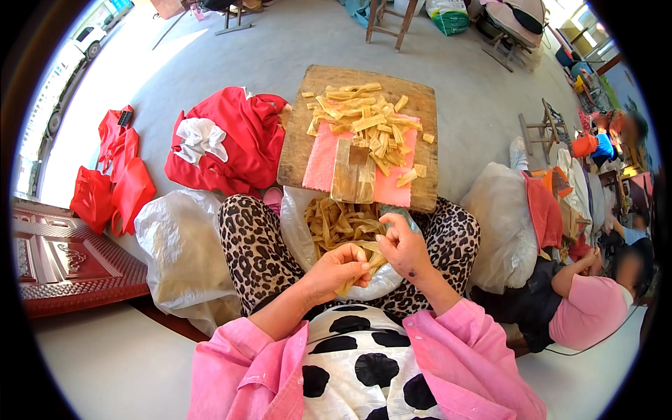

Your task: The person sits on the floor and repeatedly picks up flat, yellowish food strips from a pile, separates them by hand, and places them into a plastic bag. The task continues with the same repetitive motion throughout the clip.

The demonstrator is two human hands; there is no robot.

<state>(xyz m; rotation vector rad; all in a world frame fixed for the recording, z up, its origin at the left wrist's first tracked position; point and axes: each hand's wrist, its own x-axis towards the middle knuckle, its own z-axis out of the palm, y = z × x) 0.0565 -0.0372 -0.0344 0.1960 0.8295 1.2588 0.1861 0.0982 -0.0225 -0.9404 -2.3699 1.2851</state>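
Note:
Yellowish dried strips [341, 223], some kind of dried food, fill an open plastic bag [296, 220] between my knees. My left hand [338, 270] is over the bag's near side, its thumb and fingers closed on a few of these strips. Just right of it, my right hand [403, 244] is raised with bent fingers; its fingertips are by the far end of the strips, and whether it grips them is unclear. Beyond the bag is a wooden board [299, 142] with a pink cloth [320, 163], a pile of short folded strips [367, 118] and a block wrapped in clear tape [353, 173].
Red fabric with a white cloth [202, 140] lies left of the board. Full plastic bags flank my legs, one left [184, 247] and one right [501, 226]. Red bags [131, 194] lie farther left. A person in pink [590, 310] sits at right. A wooden stool [391, 21] stands ahead.

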